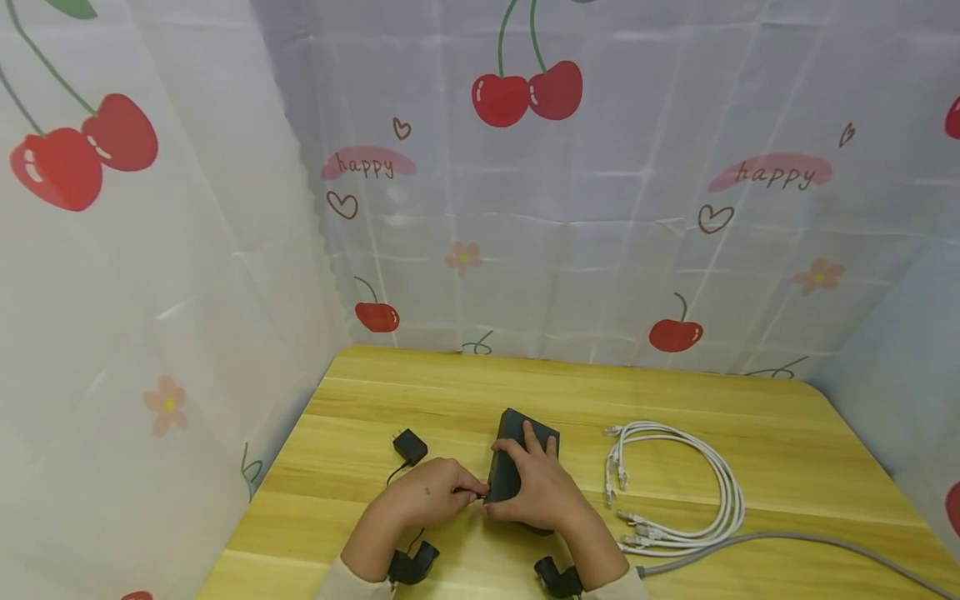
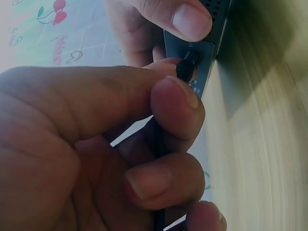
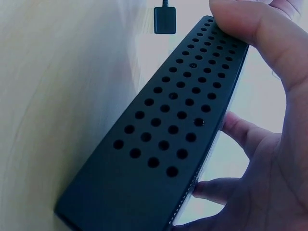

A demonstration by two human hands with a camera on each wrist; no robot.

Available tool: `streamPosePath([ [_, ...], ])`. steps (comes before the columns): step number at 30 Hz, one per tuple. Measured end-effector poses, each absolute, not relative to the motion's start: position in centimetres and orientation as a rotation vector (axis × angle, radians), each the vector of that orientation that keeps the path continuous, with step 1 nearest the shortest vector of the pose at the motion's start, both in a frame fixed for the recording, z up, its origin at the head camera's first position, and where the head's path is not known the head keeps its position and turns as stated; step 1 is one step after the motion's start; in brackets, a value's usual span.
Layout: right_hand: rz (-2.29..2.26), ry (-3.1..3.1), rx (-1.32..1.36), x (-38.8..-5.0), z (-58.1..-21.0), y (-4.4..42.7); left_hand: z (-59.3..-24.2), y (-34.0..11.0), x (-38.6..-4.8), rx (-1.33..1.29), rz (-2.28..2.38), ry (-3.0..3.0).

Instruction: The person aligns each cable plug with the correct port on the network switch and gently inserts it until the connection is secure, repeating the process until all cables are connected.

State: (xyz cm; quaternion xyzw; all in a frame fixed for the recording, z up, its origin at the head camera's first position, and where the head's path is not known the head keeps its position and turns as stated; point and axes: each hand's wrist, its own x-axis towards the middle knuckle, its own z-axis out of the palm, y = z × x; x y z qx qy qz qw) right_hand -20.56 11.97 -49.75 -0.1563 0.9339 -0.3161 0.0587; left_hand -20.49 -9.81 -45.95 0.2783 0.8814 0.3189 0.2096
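A black metal box [image 1: 513, 427], like a network switch, sits tilted on the table in the head view. My right hand [image 1: 542, 485] grips it, fingers spread over the top and thumb at the near left corner. Round vent holes cover the side of the box [image 3: 159, 120] in the right wrist view. My left hand [image 1: 435, 493] pinches a thin black power cord by its barrel plug [image 2: 185, 70]. That plug's tip meets the socket on the box's end face; how deep it sits I cannot tell. The power adapter [image 1: 410, 447] lies left of the box.
White network cables [image 1: 733, 500] with clear connectors lie coiled at the right of the wooden table [image 1: 420, 379]. A grey cable [image 1: 817, 540] runs off past the right front. Cherry-printed curtains [image 1: 525, 208] stand behind and at both sides.
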Motion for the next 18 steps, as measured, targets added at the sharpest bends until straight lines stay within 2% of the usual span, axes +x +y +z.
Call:
streamPosePath([
  [18, -0.965, 2.833, -0.465, -20.76, -49.74, 12.08, -46.37, -9.85, -20.94, 0.758, 0.928, 2.459],
])
